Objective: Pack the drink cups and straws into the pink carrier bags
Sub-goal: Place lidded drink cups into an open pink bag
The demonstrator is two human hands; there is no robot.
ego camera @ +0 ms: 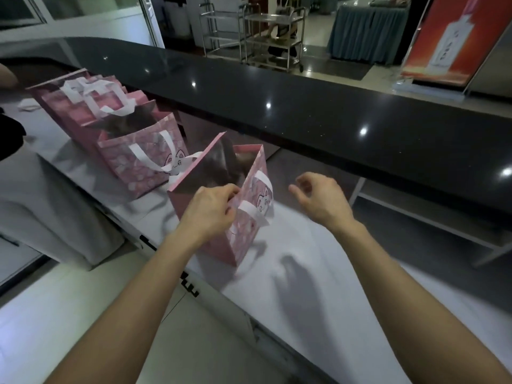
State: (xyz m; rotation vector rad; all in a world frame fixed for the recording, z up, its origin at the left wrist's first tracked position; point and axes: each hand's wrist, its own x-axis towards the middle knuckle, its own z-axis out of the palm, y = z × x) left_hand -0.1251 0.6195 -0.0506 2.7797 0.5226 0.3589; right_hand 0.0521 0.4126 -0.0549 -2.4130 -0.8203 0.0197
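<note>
While the left hand [206,210] pinches the near top edge of the nearest pink paper carrier bag with white ribbon handles [250,217], this bag stands open on the white counter [299,245] | right hand [318,199] hovers just beside it, fingers loosely curled, holding nothing | two more pink bags [144,162] stand further left.

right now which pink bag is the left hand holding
The nearest pink bag: the left hand pinches its top edge. The other bags stand untouched farther left.
</note>
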